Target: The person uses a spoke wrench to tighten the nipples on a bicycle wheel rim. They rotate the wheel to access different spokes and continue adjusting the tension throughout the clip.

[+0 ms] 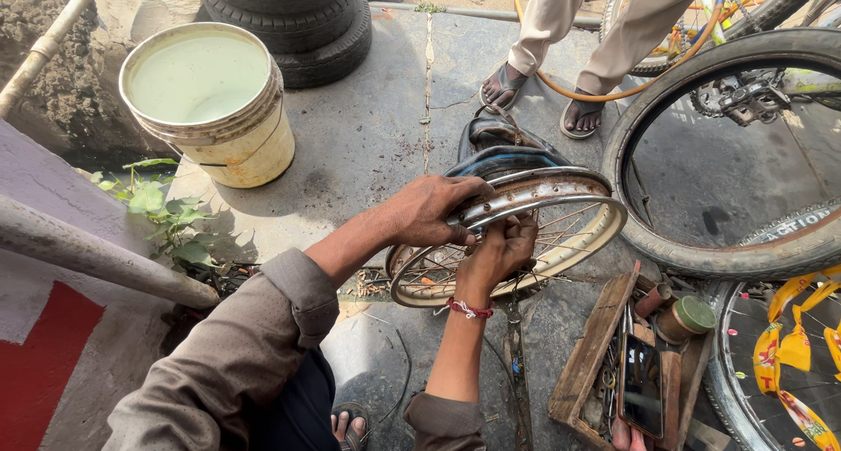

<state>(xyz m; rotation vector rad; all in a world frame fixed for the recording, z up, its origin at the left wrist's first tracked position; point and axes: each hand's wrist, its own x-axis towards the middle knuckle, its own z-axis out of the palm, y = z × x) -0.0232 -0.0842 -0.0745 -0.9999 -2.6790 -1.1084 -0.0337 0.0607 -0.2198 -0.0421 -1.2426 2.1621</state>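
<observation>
Hands clamped on the bare wheel rim (561, 207): my left hand (431, 210) steadies, my right hand (501, 251) works the rim's channel; next calls for rotating it.

Both hands grip wheel rim (526, 207).

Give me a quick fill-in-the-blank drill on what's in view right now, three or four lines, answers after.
1. Both hands, left hand and right hand, grip a rusty metal spoked bicycle ____.
2. The cream plastic bucket holds pale ____.
3. A red thread band circles the ____ wrist.
4. A black smartphone lies in a shallow ____ tool tray.

Missing words: rim; liquid; right; wooden
</observation>
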